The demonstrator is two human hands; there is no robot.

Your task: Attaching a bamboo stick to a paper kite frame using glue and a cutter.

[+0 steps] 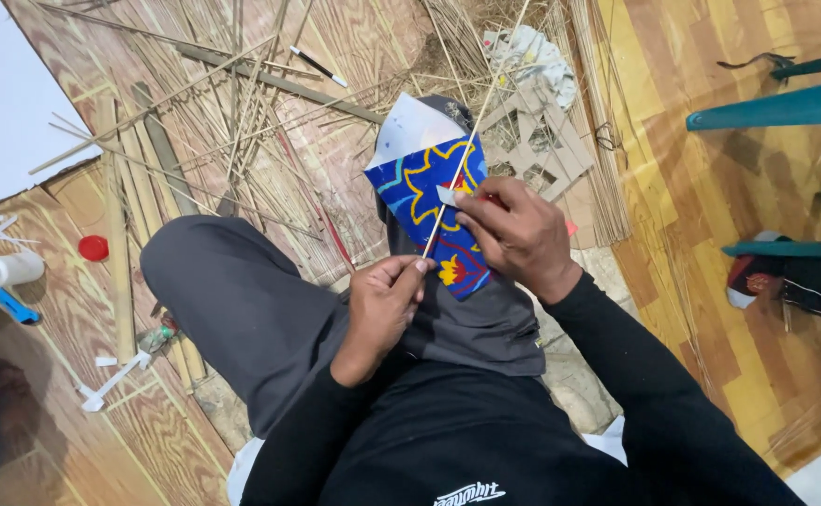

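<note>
Looking down, we see the left hand (382,305) pinching the near end of a thin bamboo stick (466,155), fingers closed around it, while the stick runs far and rightward out of the top edge. The right hand (518,234) presses a small white strip (448,196) onto a folded blue patterned paper (434,211) resting over the raised knee; its fingers cover part of the paper, so we cannot tell how much they grip. Behind lie scattered bamboo splints (232,122), partly blurred. A white glue bottle (0,270) sits far left, cut off by the edge, beside a red cap (93,247).
</note>
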